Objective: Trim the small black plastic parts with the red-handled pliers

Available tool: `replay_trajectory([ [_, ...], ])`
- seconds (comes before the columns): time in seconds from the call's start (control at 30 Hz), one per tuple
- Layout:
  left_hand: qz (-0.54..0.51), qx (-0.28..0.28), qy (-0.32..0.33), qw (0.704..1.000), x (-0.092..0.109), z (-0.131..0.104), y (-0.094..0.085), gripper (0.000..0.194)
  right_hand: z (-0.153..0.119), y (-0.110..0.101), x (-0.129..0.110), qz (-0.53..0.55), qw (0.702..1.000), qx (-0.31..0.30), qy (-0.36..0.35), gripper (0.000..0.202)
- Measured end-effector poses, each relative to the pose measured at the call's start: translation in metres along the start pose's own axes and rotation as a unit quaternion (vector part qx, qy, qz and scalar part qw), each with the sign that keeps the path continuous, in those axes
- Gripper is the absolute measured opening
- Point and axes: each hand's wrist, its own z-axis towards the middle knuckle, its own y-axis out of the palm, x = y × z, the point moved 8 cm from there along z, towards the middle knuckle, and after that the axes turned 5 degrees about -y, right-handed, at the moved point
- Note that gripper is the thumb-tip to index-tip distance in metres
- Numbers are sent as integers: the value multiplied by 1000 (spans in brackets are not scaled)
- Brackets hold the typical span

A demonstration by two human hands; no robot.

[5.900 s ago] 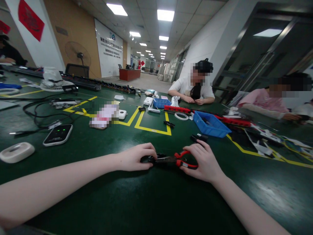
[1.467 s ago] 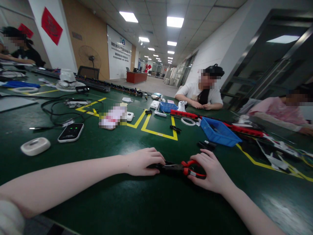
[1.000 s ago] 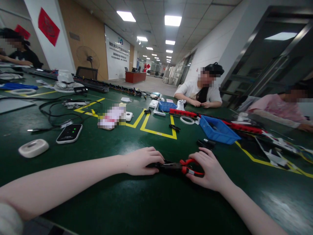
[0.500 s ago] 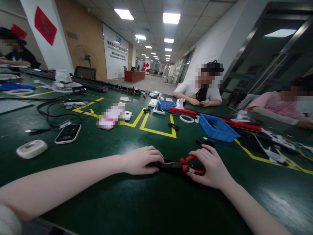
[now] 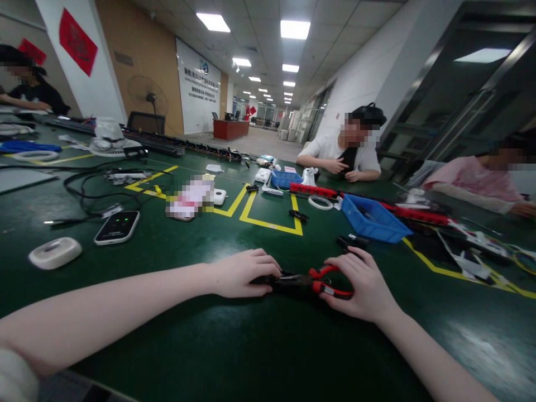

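In the middle of the head view, my right hand (image 5: 363, 283) is wrapped round the red-and-black handles of a pair of pliers (image 5: 329, 281). The handles stand apart, and the jaws point left. My left hand (image 5: 247, 273) pinches a small black part (image 5: 268, 280) close above the green table. The pliers' jaws reach up to this part, but their exact contact is too dark to make out. Just beyond my right hand lies another black part (image 5: 352, 241).
A blue bin (image 5: 374, 220) stands at the right, near red strips (image 5: 318, 190). A phone (image 5: 190, 199), a white-edged device (image 5: 117, 228), a white oval object (image 5: 55, 253) and black cables (image 5: 84, 192) lie left. A co-worker (image 5: 343, 151) sits opposite.
My hands, the pliers and the black part stay nearly in place. Across the table, the co-worker has raised one hand a little.
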Motion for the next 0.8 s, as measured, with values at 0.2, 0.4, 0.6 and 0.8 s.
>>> replay_trajectory([
  [0.2, 2, 0, 1, 1000, -1, 0, 0, 28, 0, 2, 2, 16, 1000, -9, 23, 41],
  [0.4, 4, 0, 5, 1000, -1, 0, 1, 27, 4, 0, -5, 5, 1000, -3, 0, 40],
  [0.6, 0, 5, 2, 1000, -1, 0, 0, 27, 4, 0, -4, -2, 1000, -15, -8, 41],
  [0.8, 5, -3, -2, 1000, -1, 0, 1, 26, 1, 1, 1, -3, 1000, -21, -5, 42],
])
